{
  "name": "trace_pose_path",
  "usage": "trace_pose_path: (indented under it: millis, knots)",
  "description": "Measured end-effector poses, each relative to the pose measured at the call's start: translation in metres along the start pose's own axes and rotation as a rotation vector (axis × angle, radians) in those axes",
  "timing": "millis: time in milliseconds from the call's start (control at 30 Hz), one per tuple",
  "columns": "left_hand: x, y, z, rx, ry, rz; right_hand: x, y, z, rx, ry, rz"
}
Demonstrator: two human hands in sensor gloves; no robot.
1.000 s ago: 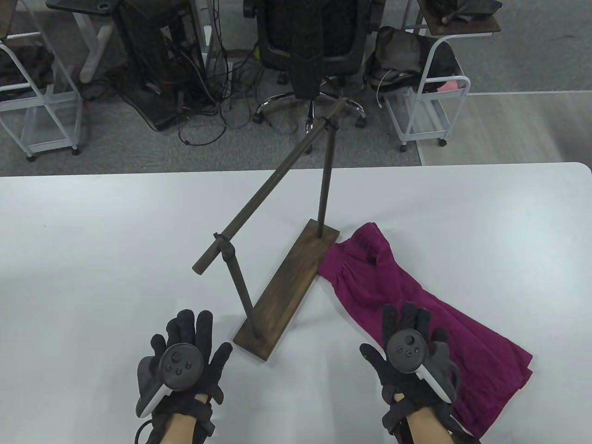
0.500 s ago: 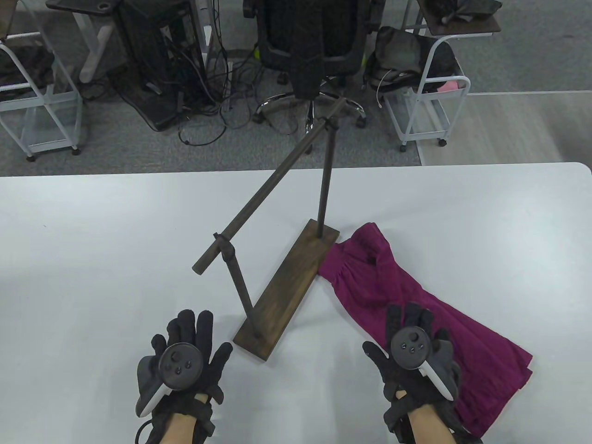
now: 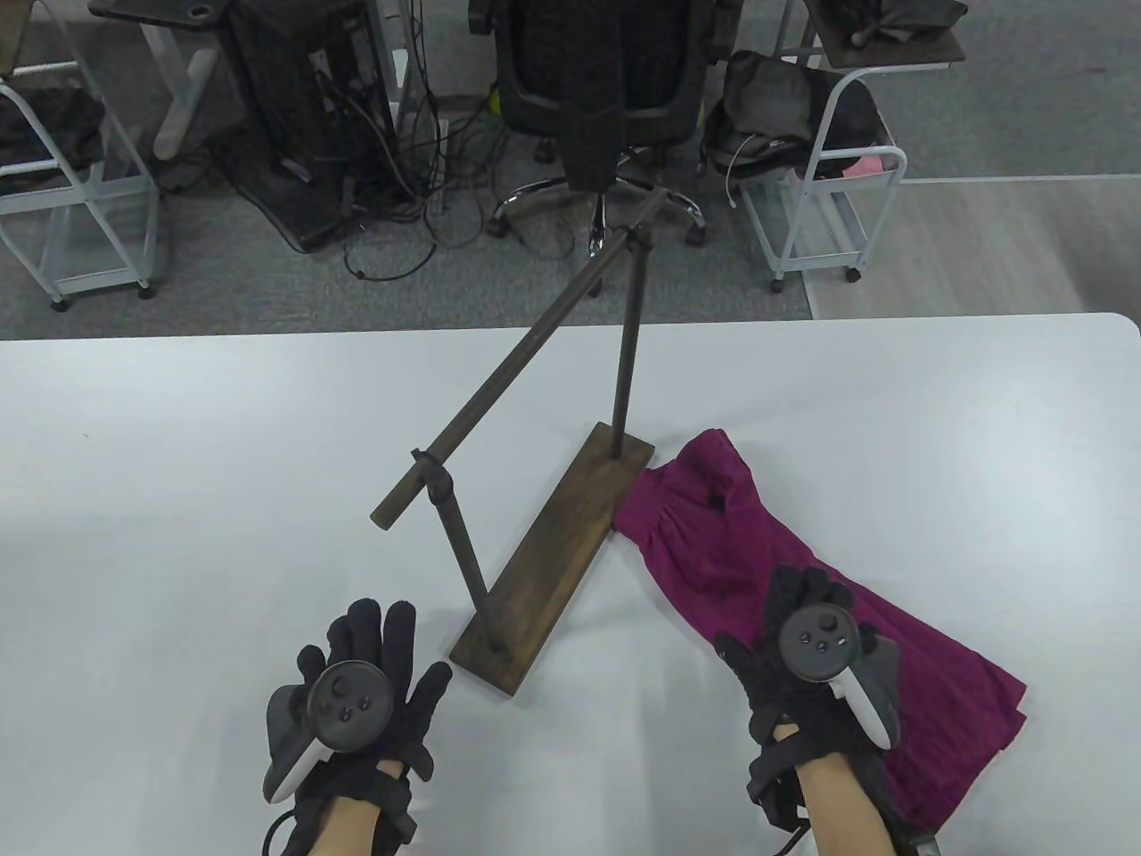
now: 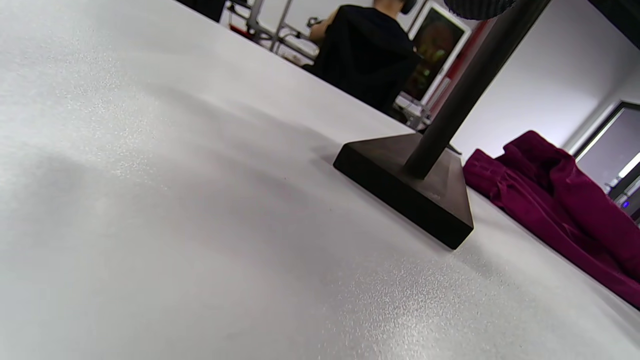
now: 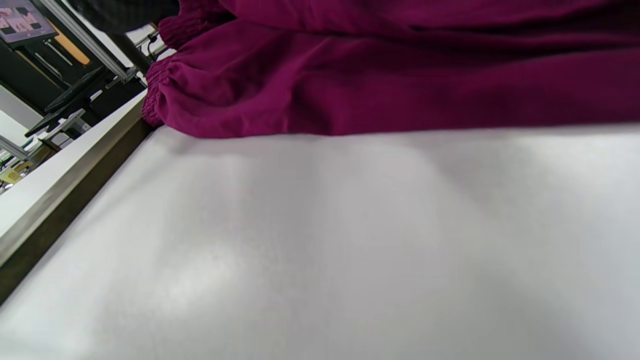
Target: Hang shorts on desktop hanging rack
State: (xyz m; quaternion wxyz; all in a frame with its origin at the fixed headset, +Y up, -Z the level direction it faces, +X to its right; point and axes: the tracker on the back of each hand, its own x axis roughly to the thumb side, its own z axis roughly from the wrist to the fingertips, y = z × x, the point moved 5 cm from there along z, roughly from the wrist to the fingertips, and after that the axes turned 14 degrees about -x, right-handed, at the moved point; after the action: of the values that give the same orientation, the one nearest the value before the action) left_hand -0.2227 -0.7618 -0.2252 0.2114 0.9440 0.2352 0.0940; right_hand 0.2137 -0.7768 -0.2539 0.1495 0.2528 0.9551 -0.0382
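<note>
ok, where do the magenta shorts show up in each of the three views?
Table view: shorts lie right of centre, beside the rack base, under the right hand.
Left wrist view: shorts at the right edge, behind the base.
Right wrist view: shorts fill the top half.
Shared landmark: the dark wooden rack base, seen in the right wrist view as a strip at left.

A white table [image 3: 178,464] carries a dark wooden rack [image 3: 553,553] with magenta shorts [image 3: 713,544] touching its base.
</note>
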Motion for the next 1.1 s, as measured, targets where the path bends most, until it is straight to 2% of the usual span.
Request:
trace_pose_path:
  millis: [300,500,1100]
  knots:
    - [0.0,0.002,0.001,-0.012,-0.01,0.004,-0.004,-0.004,0.022,0.058,-0.087,0.038]
    - [0.0,0.002,0.002,-0.018,-0.014,0.001,0.002,-0.01,0.037,0.075,-0.118,0.001]
    - [0.001,0.005,0.003,-0.041,0.0,-0.001,0.012,-0.046,0.065,0.217,-0.202,-0.046]
